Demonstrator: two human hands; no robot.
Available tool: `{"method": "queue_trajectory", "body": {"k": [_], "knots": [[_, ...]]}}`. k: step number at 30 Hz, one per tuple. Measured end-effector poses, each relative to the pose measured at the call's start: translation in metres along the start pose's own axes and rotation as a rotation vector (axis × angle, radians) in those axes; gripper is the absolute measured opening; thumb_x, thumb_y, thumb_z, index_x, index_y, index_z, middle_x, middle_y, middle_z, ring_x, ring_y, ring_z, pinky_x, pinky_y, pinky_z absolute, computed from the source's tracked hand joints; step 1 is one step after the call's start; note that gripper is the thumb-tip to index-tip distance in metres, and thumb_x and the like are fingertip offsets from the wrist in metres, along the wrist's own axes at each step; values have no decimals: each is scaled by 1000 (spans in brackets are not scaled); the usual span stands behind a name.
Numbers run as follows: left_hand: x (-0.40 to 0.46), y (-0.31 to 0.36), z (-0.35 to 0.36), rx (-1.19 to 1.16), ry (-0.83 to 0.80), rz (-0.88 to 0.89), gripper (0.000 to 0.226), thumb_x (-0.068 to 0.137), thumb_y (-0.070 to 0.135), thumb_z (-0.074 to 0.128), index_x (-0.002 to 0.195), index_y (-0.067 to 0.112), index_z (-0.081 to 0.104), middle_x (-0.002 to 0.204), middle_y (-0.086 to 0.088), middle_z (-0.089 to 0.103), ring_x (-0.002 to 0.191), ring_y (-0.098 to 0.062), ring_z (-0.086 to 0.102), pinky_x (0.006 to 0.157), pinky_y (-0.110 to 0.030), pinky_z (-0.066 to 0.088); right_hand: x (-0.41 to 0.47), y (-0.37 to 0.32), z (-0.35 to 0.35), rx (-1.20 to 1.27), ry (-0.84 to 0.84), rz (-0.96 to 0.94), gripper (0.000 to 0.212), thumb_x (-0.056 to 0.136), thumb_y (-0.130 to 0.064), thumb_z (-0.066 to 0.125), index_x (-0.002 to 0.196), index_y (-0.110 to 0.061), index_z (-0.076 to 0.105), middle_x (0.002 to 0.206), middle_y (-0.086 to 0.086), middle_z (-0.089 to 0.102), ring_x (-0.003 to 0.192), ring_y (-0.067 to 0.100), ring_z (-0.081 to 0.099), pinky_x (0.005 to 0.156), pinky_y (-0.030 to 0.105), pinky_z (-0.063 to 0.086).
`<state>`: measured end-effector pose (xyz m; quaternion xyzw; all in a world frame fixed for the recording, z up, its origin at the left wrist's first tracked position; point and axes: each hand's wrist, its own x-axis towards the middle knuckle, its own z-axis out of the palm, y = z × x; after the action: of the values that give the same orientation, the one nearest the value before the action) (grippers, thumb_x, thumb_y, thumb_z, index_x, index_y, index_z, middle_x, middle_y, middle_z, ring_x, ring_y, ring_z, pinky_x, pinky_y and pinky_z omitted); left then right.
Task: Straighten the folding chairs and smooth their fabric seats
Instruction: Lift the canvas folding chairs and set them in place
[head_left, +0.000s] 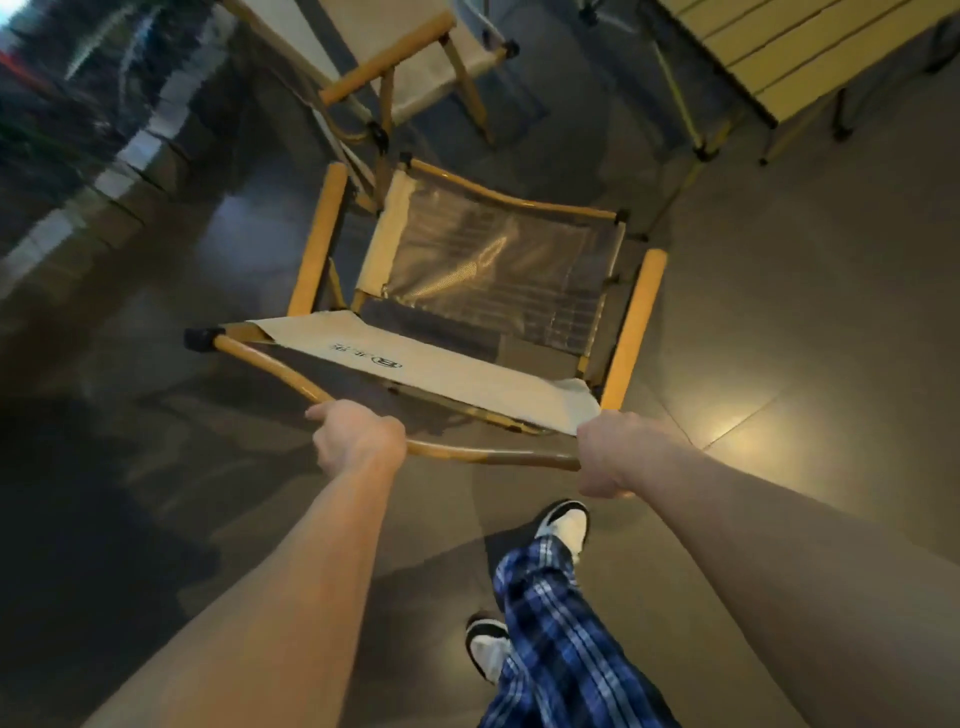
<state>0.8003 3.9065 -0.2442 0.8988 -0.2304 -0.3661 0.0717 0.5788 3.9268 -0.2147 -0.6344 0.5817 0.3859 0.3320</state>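
Near chair (467, 312): stands on the floor (779, 364) right in front of the person, seen from behind and above; unfolded, both armrests out to the sides
Left hand (358, 441): fingers closed around the curved top rail (270, 364) of the chair back, toward its left end
Right hand (613, 457): fingers closed around the same rail at its right end, just beside the right armrest (634, 327)
Back cloth (441, 369): beige strip stretched between the rail ends, fairly flat, with its right corner curled up near the right hand
Seat (493, 270): dark mesh with a beige band on its left edge; it lies spread but shows a slack, creased patch near the middle, as far as the blur lets me judge
Far chair (415, 67): beyond the near one and close to it, turned at a different angle; only partly in view
Tabletop (779, 52): slatted, at upper right, well apart from the hands
Step in hand: judged to be squaring up the near chair by its back rail
Done: near chair is open and on its feet
Left: lining it up with the far chair and tabletop, smoothing this seat, then the far chair's position and seat; neither seat is being touched now
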Motion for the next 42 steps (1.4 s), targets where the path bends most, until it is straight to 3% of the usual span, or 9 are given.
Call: {"method": "queue_trajectory", "body": {"k": [4, 7, 10, 13, 17, 21, 26, 35, 42], "knots": [[18, 53, 10, 133, -17, 168, 48, 90, 12, 69, 131, 5, 46, 103, -17, 66, 82, -31, 72, 68, -41, 62, 8, 6, -8, 161, -7, 35, 27, 91, -23, 57, 115, -14, 65, 82, 2, 51, 82, 22, 56, 68, 30, 50], [34, 98, 20, 219, -35, 279, 33, 89, 17, 69, 117, 5, 55, 99, -17, 69, 87, -33, 71, 76, -47, 61, 12, 9, -22, 284, 29, 68, 23, 93, -22, 56, 111, -13, 67, 86, 2, 56, 84, 20, 60, 75, 31, 55], [49, 131, 23, 228, -62, 285, 22, 88, 15, 69, 106, 3, 63, 94, -16, 68, 86, -34, 71, 77, -47, 61, 18, 1, -32, 366, 59, 107, 21, 94, -17, 57, 111, -14, 68, 81, 0, 54, 84, 20, 61, 74, 31, 54], [70, 156, 18, 232, -90, 287, 20, 87, 13, 70, 102, 3, 63, 86, -14, 64, 84, -34, 70, 76, -46, 61, 27, -15, -49, 437, 53, 146, 24, 95, -11, 55, 118, -13, 65, 93, 4, 55, 99, 25, 62, 83, 35, 53], [103, 188, -4, 293, -131, 358, 25, 88, 17, 69, 107, 4, 59, 93, -16, 67, 79, -33, 71, 73, -45, 62, 46, -45, -78, 546, 79, 213, 27, 97, -10, 53, 121, -17, 63, 110, 6, 62, 106, 25, 62, 89, 37, 53], [132, 215, -30, 309, -211, 376, 34, 91, 14, 67, 120, 4, 51, 105, -19, 66, 76, -30, 71, 66, -39, 62, 60, -76, -104, 649, 74, 269, 26, 99, -11, 49, 121, -17, 61, 103, 5, 56, 107, 24, 60, 91, 36, 53], [149, 225, -43, 259, -278, 369, 41, 93, 9, 65, 126, 6, 41, 112, -20, 61, 76, -29, 68, 70, -39, 62, 63, -92, -123, 650, 72, 298, 29, 100, -6, 45, 122, -15, 61, 103, 6, 54, 107, 26, 60, 85, 36, 51], [164, 228, -53, 274, -254, 428, 37, 94, 13, 65, 125, 5, 48, 108, -18, 65, 65, -23, 70, 52, -27, 55, 68, -107, -131, 639, 148, 296, 29, 99, -7, 44, 120, -14, 63, 92, 4, 48, 103, 27, 61, 85, 37, 53], [168, 222, -52, 300, -221, 449, 37, 93, 12, 65, 125, 3, 51, 107, -19, 67, 72, -27, 72, 67, -35, 62, 68, -115, -126, 625, 181, 275, 27, 100, -9, 48, 124, -13, 60, 91, 4, 47, 97, 26, 59, 83, 36, 52]]}}
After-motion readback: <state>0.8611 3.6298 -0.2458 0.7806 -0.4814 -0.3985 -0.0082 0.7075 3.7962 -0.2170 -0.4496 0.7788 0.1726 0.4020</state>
